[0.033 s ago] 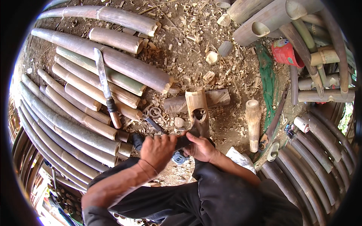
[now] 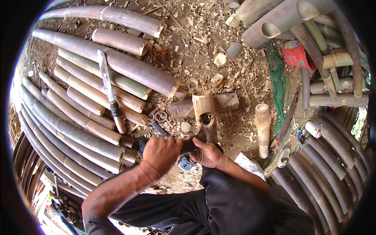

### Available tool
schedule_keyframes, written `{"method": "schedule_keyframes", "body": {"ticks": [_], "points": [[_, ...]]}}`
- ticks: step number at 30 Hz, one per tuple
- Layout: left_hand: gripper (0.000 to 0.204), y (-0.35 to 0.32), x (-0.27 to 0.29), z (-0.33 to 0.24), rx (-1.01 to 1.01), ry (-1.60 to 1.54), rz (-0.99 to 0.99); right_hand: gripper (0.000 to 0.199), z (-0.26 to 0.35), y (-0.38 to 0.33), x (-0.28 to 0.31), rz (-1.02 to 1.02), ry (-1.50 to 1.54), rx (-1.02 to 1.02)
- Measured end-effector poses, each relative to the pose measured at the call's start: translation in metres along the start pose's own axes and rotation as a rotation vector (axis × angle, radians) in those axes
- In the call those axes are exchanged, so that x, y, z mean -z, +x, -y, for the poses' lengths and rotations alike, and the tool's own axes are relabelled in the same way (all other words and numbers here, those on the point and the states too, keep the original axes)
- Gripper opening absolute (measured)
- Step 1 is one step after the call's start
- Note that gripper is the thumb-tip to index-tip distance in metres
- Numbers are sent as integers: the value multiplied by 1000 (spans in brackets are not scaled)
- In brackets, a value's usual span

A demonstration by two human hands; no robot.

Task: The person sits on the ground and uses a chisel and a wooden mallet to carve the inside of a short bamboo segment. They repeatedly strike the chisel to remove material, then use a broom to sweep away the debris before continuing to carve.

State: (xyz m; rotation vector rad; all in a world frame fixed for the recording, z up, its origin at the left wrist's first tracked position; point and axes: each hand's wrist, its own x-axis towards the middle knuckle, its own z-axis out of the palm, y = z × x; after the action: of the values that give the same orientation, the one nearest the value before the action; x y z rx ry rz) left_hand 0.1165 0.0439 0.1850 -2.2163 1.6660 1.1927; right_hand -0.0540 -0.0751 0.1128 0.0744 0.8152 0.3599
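The left hand [image 2: 162, 154] clenches and the right hand [image 2: 208, 153] pinches a dark, tapering blade [image 2: 201, 135], its tip at the oval hole [image 2: 207, 117] in the smooth tan bamboo tube [image 2: 203, 103] on the far side.

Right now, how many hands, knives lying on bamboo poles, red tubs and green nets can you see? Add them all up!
Hands: 2, left hand and right hand
Knife on bamboo poles: 1
Red tub: 1
Green net: 1
Total: 5
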Motion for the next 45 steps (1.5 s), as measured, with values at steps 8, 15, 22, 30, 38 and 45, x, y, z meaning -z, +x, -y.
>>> {"method": "schedule_keyframes", "body": {"ticks": [8,15,22,30,38,45], "points": [[29,7,-55,-21,80,-495,114,24,15,-19,-8,-452,-510,158],[30,11,-104,-113,270,-769,-188,27,14,-36,9,-595,-1277,451],[23,10,14,5,17,-72,111,28,5,-7,3,-38,28,-19],[36,10,-52,-24,201,-603,238,28,24,-21,-15,-510,-606,137],[49,36,-92,-136,511,-1141,-55,45,25,-17,-6,-889,-1370,341],[71,30,-87,-131,500,-1185,-96,48,17,-25,13,-840,-1604,474]]}}
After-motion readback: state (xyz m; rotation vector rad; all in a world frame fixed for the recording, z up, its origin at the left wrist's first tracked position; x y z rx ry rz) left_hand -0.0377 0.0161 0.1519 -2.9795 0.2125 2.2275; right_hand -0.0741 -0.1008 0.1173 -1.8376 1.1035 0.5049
